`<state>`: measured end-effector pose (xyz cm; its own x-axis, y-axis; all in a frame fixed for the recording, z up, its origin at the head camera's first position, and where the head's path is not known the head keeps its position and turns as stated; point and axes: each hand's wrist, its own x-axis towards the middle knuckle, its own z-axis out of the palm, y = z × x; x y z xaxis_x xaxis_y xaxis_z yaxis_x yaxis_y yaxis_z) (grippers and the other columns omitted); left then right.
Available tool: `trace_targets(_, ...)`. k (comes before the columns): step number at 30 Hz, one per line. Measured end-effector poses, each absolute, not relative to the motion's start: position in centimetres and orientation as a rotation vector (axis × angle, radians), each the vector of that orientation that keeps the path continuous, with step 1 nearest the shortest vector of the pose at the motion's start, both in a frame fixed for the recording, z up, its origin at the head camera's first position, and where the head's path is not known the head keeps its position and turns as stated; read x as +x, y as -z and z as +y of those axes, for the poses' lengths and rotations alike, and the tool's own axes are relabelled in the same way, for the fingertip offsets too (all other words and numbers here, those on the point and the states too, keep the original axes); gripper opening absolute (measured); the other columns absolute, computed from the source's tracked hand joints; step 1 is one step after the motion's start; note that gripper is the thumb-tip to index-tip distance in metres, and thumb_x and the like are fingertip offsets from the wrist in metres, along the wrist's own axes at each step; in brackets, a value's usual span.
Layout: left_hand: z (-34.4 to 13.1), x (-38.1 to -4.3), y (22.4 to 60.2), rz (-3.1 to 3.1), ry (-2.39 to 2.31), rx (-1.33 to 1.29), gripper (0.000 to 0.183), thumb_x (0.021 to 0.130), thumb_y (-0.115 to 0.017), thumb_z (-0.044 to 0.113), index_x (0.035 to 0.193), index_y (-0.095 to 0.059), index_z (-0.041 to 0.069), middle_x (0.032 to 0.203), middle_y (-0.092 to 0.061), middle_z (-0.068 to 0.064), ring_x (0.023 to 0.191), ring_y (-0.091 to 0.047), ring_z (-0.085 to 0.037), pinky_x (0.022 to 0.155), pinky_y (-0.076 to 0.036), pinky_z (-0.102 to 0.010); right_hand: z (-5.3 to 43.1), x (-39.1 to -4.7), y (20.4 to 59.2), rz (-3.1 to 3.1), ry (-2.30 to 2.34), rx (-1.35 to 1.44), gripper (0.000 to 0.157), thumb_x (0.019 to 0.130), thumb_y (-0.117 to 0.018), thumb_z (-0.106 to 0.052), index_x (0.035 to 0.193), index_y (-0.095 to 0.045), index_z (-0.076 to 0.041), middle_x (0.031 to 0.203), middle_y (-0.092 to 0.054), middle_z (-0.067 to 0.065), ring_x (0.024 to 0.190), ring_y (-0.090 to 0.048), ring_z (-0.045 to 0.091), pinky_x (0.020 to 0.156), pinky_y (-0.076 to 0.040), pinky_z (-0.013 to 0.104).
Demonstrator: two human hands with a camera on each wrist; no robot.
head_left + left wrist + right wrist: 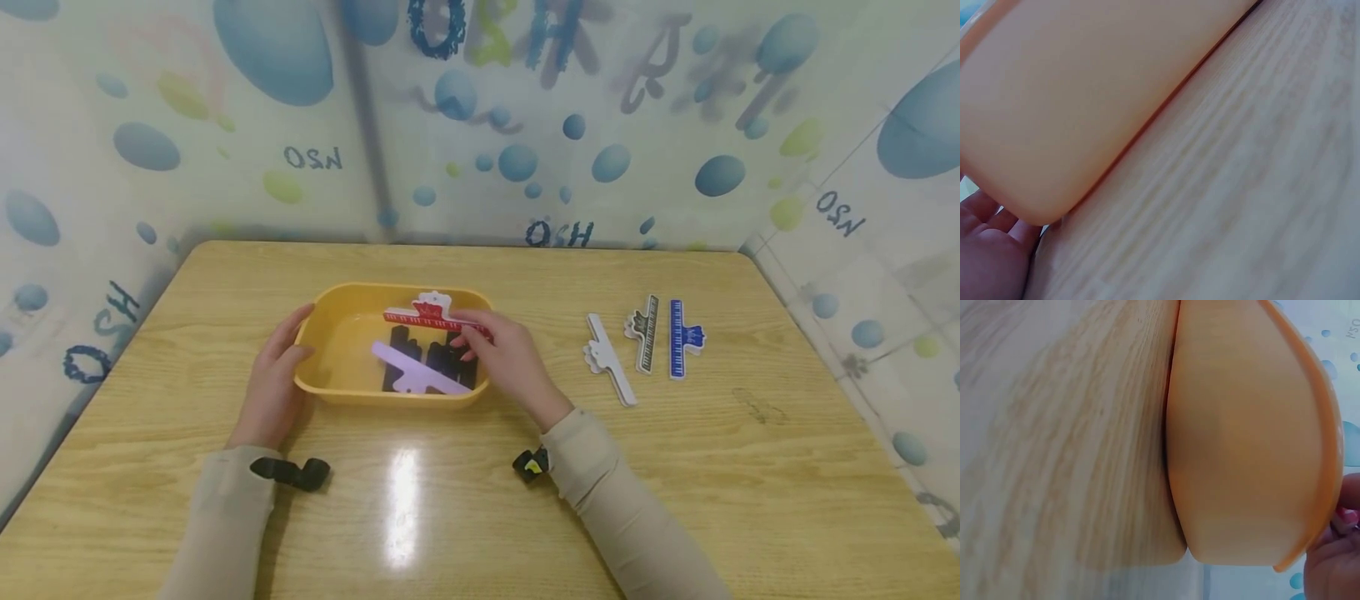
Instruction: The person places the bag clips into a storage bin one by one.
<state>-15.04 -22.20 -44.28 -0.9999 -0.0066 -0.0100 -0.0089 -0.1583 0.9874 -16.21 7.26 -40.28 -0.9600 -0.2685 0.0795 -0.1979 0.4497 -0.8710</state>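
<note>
A yellow plastic tray (330,367) stands on the table. My left hand (273,375) holds its left end, the thumb at the rim and the fingers along the outer wall; the left wrist view shows that hand (994,244) at the tray's corner. Over the right half of the tray, my right hand (510,354) pinches the right end of a red ruler clip (427,317) with a white edge. Below it in the tray lie a purple ruler clip (420,371) and several black pieces (442,358), their kind unclear. In the right wrist view only part of the right hand (1335,562) shows beyond the rim.
To the tray's right on the wooden table (697,483) lie a white clip (611,362), a black-and-white ruler clip (645,333) and a blue ruler clip (678,340). A patterned wall covering (480,200) rises behind the table's far edge.
</note>
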Motion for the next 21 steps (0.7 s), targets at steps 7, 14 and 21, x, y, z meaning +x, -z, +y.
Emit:
trace_targets(7,-22.2,-15.09,44.24,2.019,-2.391,-0.04,0.051,0.091,-0.035,0.001,0.137,-0.035,0.021,0.145,-0.021,-0.001,0.127,-0.025,-0.02,0.096,-0.034,-0.025,7.13,-16.19,40.1,2.626,1.507,-0.424,0.027,0.092,-0.049,-0.019,0.116,-0.057,-0.024,0.091,-0.06,-0.008,0.073,-0.059,0.008,0.067,-0.05,0.024)
trace_targets(14,-22.16,-15.17,44.16,2.014,-2.39,-0.048,0.051,0.091,-0.035,0.001,0.137,-0.035,0.022,0.145,-0.02,0.002,0.128,-0.024,-0.019,0.098,-0.032,-0.028,7.04,-16.12,40.12,2.702,1.393,-0.479,0.024,0.09,-0.052,-0.017,0.112,-0.059,-0.023,0.096,-0.059,-0.005,0.076,-0.056,0.006,0.068,-0.049,0.021)
trace_targets(21,-22.18,-15.27,44.24,2.001,-2.4,-0.051,0.051,0.091,-0.034,0.0,0.137,-0.035,0.021,0.145,-0.02,0.001,0.127,-0.025,-0.019,0.096,-0.034,-0.026,6.94,-15.99,39.95,2.763,1.281,-0.517,0.024,0.089,-0.053,-0.017,0.113,-0.059,-0.022,0.099,-0.057,-0.006,0.078,-0.054,0.005,0.07,-0.047,0.02)
